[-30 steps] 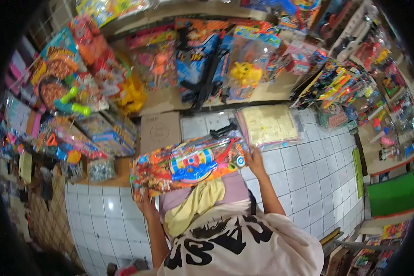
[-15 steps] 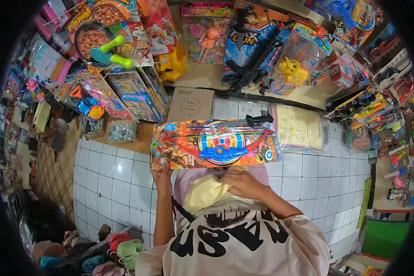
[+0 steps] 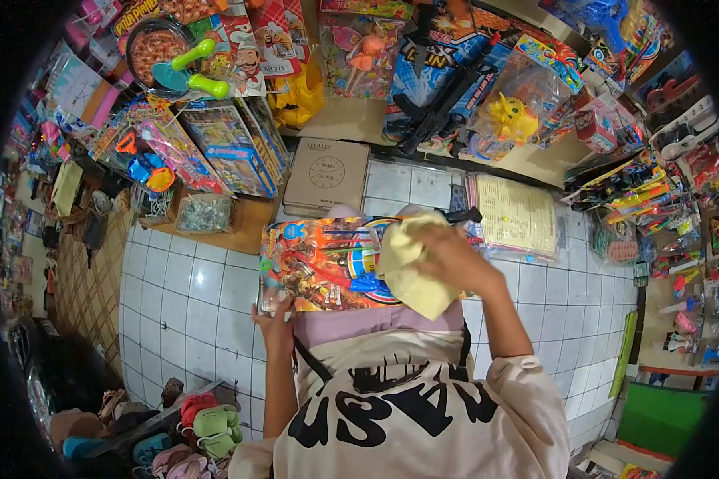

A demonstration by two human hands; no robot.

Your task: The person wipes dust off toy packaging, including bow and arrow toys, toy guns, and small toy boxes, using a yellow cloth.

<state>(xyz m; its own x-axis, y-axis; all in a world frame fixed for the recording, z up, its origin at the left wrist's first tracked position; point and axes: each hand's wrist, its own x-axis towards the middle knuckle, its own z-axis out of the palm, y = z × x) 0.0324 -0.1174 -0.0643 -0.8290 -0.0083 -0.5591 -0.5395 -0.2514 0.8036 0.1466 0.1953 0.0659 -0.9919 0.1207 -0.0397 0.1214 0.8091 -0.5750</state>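
Observation:
An archery toy package [image 3: 327,275] with a colourful printed card lies across the lap, under clear plastic. My left hand [image 3: 275,310] grips its lower left corner, fingers closed round the edge. In my right hand [image 3: 457,257] is a pale yellow cloth [image 3: 417,279], spread over the right half of the package and hiding much of the target print and the blue toy part. A dark handle-like piece sticks out at the package's upper right, beyond my right hand.
Beyond the lap lie a brown wall clock box [image 3: 325,177] and a bagged stack of yellowish sheets [image 3: 515,217]. A tub of marbles [image 3: 205,214] stands at the left. Packaged toys line the back and right. Sandals [image 3: 216,427] lie at the lower left.
My right hand has moved up from the lap with the cloth, onto the package's right half. The package and my left hand have shifted slightly down in view.

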